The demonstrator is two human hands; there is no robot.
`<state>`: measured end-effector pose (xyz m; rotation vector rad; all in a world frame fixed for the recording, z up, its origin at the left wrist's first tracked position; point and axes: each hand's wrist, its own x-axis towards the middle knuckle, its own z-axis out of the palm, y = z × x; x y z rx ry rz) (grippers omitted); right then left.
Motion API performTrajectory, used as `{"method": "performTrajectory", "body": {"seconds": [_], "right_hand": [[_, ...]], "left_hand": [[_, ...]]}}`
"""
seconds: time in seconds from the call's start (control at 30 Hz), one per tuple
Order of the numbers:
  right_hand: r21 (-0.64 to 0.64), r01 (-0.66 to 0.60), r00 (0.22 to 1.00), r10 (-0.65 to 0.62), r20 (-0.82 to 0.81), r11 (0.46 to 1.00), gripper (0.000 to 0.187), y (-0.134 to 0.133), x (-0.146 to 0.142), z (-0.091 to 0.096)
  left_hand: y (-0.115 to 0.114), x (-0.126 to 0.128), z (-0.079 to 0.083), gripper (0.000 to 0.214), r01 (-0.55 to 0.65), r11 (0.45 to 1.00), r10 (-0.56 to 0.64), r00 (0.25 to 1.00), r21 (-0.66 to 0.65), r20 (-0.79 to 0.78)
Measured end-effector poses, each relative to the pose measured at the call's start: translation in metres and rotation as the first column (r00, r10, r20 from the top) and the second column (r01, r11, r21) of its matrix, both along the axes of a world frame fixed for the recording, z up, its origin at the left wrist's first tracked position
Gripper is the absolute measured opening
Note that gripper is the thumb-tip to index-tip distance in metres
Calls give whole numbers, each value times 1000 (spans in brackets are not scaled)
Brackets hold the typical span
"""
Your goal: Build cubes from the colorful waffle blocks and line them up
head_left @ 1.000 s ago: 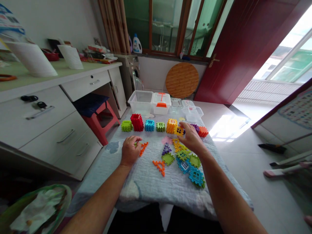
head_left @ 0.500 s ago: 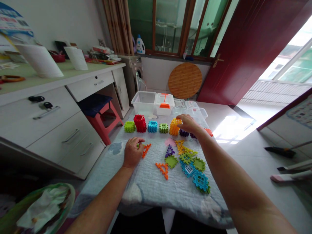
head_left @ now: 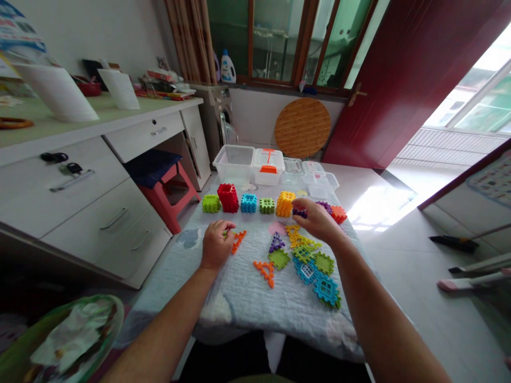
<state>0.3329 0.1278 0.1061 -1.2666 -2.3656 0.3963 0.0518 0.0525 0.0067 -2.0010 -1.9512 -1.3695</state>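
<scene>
My left hand [head_left: 216, 244] rests on the cloth with curled fingers around a mostly hidden green piece, and an orange triangular interlocking piece [head_left: 239, 241] sticks out beside the thumb. My right hand [head_left: 314, 219] reaches to the back row, its fingers and thumb closed about a purple block [head_left: 299, 213]. Just left of it stands a yellow block stack [head_left: 285, 204]. Nearer me lie a purple triangle [head_left: 277, 242], a green square [head_left: 279, 259], another orange triangle [head_left: 264, 273], yellow pieces [head_left: 294, 236] and blue window pieces [head_left: 326, 289].
The row continues with green [head_left: 211, 203], red [head_left: 228, 198], blue [head_left: 248, 203] and small green [head_left: 266, 206] blocks, plus an orange block [head_left: 338, 214] at right. Clear plastic boxes [head_left: 234, 164] line the table's [head_left: 235, 303] far edge. A pink stool [head_left: 175, 207] stands at left.
My right hand has moved off the yellow stack, rightward and slightly nearer, onto the purple block. My left hand stays with its pieces. The view has shifted slightly.
</scene>
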Motion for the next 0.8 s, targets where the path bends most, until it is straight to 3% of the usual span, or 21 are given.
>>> {"method": "performTrajectory", "body": {"seconds": [0.07, 0.2, 0.27, 0.4, 0.5, 0.6, 0.8], "right_hand": [[-109, -97, 994, 101, 37, 989, 26, -29, -1, -9], [-157, -187, 960, 214, 181, 970, 31, -75, -8, -30], [-151, -164, 945, 199, 258, 975, 31, -87, -13, -39], [-118, -102, 950, 132, 283, 988, 11, -93, -22, -49], [-122, -117, 971, 139, 194, 986, 13, -92, -25, -52], [-157, -162, 986, 164, 2, 974, 14, -93, -24, -50], [-366, -181, 936, 46, -348, 913, 8, -88, -27, -50]], "left_hand": [[0, 0, 0, 17, 3, 1000, -3, 1000, 3, -8], [0, 0, -1, 17, -13, 1000, 13, 1000, -12, -24], [0, 1, 0, 17, -22, 999, 21, 999, -26, -30], [0, 1, 0, 17, -25, 999, 24, 999, -25, -23], [1, 0, 0, 18, -20, 1000, 20, 1000, -18, -16], [1, 0, 0, 18, -10, 1000, 10, 1000, -14, -14], [2, 0, -2, 18, -5, 1000, 5, 1000, 8, -14]]}}
